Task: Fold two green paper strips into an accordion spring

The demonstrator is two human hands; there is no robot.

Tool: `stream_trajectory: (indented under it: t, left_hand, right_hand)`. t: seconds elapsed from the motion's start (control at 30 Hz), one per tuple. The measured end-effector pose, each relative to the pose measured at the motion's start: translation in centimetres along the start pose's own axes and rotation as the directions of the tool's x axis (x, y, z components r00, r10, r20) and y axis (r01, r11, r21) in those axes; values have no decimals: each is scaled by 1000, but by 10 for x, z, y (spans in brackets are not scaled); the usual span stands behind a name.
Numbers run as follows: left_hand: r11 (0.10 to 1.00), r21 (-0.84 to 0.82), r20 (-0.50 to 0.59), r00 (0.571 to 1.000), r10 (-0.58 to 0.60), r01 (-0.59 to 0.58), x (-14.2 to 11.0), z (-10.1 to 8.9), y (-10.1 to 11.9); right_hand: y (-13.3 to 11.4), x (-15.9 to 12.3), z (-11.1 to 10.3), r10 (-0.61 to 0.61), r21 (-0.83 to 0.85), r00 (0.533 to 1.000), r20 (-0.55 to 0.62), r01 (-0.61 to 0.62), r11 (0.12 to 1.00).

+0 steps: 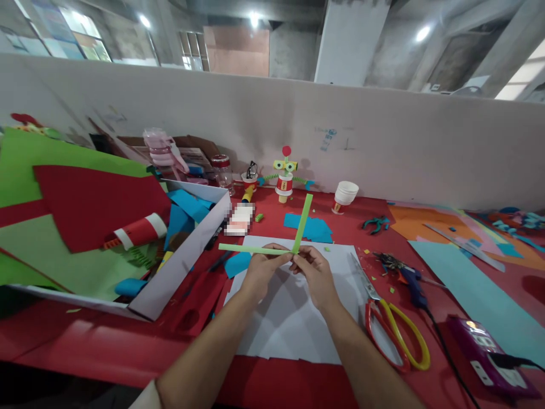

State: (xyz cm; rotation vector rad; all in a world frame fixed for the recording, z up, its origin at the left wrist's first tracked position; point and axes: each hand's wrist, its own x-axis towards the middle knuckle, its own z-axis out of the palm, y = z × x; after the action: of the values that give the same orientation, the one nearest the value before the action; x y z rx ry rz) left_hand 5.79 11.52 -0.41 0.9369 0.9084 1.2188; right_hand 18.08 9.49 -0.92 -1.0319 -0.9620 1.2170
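Two light green paper strips (303,222) meet at a right angle, one pointing away from me and the other stretching left. My left hand (266,270) pinches them close to the corner, thumb on top. From the other side my right hand (313,270) grips the same corner, its thumb tip almost against the left one. Both hands are above a white sheet (293,324) on the red table. Whether the strips are glued at the corner cannot be seen under the fingers.
Scissors (394,329), a glue gun (409,281) and a purple power strip (489,352) lie right; pliers (375,225) are farther back. A white box (183,255) of coloured paper stands left. Behind are a paper-cup robot figure (284,184), stacked cups (344,195) and blue paper (313,228).
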Motion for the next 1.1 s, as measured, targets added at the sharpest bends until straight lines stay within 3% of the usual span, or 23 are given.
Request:
stream_trajectory:
  t: [0.13, 0.37, 0.47, 0.67, 1.1]
  left_hand:
    - [1000, -13, 2, 1000, 2, -2, 0, 0, 1]
    - [999, 28, -18, 999, 44, -44, 1, 2, -3]
    - [999, 32, -26, 999, 42, -41, 1, 3, -2]
    - [1000, 6, -15, 1000, 5, -5, 1, 5, 1]
    - [999, -47, 28, 999, -25, 26, 3, 5, -2]
  right_hand:
    - [2, 1, -1, -5, -25, 1000, 2, 5, 1000]
    - [3, -3, -1, -146, -300, 989, -29, 130, 945]
    - [3, -5, -1, -178, -342, 984, -7, 165, 925]
    - [4, -3, -5, -195, -318, 981, -12, 181, 931]
    - [3, 1, -7, -92, -197, 994, -51, 80, 977]
